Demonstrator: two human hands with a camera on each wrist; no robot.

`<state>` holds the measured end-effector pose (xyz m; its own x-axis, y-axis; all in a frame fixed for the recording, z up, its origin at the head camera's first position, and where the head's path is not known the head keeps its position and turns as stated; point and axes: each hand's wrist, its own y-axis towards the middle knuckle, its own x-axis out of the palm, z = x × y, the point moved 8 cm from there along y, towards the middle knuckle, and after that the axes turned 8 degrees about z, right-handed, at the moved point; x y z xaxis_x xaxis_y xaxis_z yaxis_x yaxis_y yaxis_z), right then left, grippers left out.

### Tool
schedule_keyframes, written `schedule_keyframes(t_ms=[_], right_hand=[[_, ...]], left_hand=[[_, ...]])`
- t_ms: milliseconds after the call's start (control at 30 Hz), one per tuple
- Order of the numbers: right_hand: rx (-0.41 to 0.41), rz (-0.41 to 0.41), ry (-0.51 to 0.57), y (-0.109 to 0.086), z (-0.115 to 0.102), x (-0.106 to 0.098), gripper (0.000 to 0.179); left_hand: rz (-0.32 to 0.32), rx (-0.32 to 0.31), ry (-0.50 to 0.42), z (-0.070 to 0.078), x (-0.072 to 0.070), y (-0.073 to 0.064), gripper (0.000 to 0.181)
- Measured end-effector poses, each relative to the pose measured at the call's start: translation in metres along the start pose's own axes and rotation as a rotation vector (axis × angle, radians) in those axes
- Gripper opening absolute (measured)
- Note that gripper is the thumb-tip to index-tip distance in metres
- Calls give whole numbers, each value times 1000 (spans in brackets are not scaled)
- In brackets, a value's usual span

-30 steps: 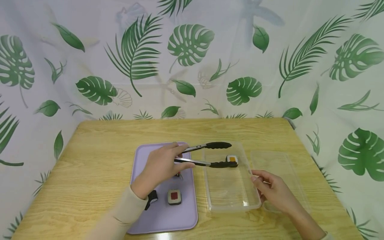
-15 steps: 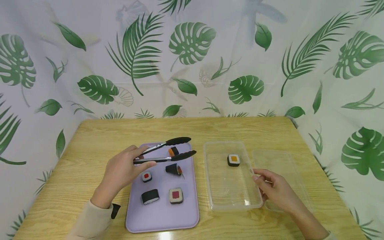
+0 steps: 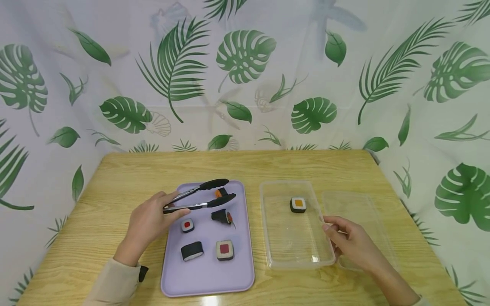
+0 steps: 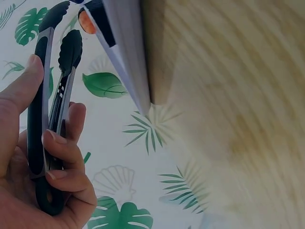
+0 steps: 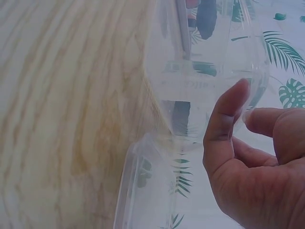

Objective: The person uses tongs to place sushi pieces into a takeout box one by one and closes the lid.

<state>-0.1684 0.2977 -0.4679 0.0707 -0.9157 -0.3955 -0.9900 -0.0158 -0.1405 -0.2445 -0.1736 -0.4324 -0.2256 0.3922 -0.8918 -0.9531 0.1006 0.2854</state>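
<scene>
My left hand (image 3: 147, 219) holds a pair of black-and-silver tongs (image 3: 191, 207) over the upper left of the lilac tray (image 3: 206, 280). The tongs' arms are apart, nothing between their tips. Under them lies an orange and black sushi piece (image 3: 220, 194), partly hidden. Nearby on the tray are a dark cone-shaped hand roll (image 3: 220, 216), a small red-centred roll (image 3: 187, 225), a black-wrapped piece (image 3: 192, 251) and a squarish red-centred roll (image 3: 224, 250). My right hand (image 3: 354, 242) pinches the right rim of a clear plastic box (image 3: 285, 263). Inside sits a yellow-centred roll (image 3: 297, 205).
A clear lid (image 3: 363, 204) lies on the wooden table (image 3: 126, 178) right of the box, partly behind my right hand. A leaf-patterned cloth (image 3: 260, 127) hangs around the table's back and sides.
My left hand has carried the tongs leftward from over the box to over the tray, uncovering the yellow-centred roll left in the box. My right hand stays at the box rim.
</scene>
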Motion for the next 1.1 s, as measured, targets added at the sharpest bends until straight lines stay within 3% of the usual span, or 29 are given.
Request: schedule_keyframes(t_ms=[367, 600, 1100], right_hand=[[15, 5, 2, 1, 3, 0, 57], [3, 4, -2, 1, 2, 0, 57], [-10, 1, -9, 1, 3, 0, 57]], left_hand=[[-25, -12, 29, -10, 10, 0, 73], [-5, -24, 31, -11, 9, -1, 69], [58, 12, 13, -1, 2, -2, 67]])
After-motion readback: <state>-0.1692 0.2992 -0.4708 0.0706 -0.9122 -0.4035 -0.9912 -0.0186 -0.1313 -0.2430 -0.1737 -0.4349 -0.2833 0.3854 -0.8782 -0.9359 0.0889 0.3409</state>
